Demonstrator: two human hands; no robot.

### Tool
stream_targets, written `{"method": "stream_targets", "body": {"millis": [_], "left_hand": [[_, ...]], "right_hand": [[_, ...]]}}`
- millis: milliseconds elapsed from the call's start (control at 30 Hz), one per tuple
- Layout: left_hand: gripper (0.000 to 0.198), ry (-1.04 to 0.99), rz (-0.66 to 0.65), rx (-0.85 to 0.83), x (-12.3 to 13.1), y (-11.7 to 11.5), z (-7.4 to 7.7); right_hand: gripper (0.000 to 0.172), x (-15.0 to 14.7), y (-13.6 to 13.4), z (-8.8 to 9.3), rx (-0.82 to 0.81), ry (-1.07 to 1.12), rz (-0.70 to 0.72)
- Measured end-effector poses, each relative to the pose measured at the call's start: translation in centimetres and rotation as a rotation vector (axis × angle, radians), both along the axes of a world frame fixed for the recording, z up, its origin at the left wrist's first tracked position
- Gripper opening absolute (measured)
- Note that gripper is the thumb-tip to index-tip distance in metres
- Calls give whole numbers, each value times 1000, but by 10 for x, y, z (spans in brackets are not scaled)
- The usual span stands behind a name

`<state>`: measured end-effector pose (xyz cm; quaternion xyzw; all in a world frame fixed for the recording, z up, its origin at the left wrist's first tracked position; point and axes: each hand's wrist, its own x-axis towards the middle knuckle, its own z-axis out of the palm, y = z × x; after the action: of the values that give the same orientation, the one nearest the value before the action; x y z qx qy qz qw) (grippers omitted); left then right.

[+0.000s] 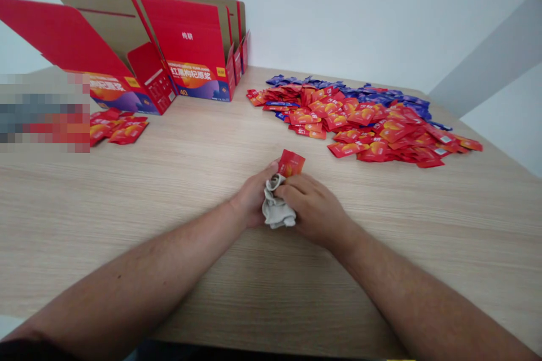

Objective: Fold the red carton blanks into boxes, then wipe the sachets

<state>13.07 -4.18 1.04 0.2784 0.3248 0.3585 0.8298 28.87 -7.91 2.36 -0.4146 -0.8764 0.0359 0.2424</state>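
Note:
My left hand (253, 198) is closed round a small red sachet (290, 163), which sticks up above my fingers at the middle of the table. My right hand (314, 207) is closed on a crumpled grey cloth (276, 208) and presses it against the sachet's lower part. Both hands meet just above the wooden table (169, 192).
A big heap of red sachets (372, 130) with blue sachets (381, 95) behind it lies at the right back. Open red cardboard boxes (199, 62) stand at the back left. A small pile of red sachets (118, 127) lies before them. A blurred patch covers the far left.

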Motion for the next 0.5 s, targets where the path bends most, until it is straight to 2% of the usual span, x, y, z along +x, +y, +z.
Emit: {"method": "stream_targets", "body": {"millis": [133,267,300,367,500], "left_hand": [[28,-170,6,-17,3,0,-4],[22,-214,41,-54,8,1,-3],[20,-216,43,-51,7,2,-3],[18,-200,18,-25,5,3,-4],[33,-131,-42,-3,-2,5,-5]], "right_hand": [[20,6,3,-3,81,154,-214],[18,3,5,-2,133,50,-58],[17,3,8,0,141,37,-56],[16,6,19,5,152,62,-127],[15,17,43,14,211,77,-252]]}}
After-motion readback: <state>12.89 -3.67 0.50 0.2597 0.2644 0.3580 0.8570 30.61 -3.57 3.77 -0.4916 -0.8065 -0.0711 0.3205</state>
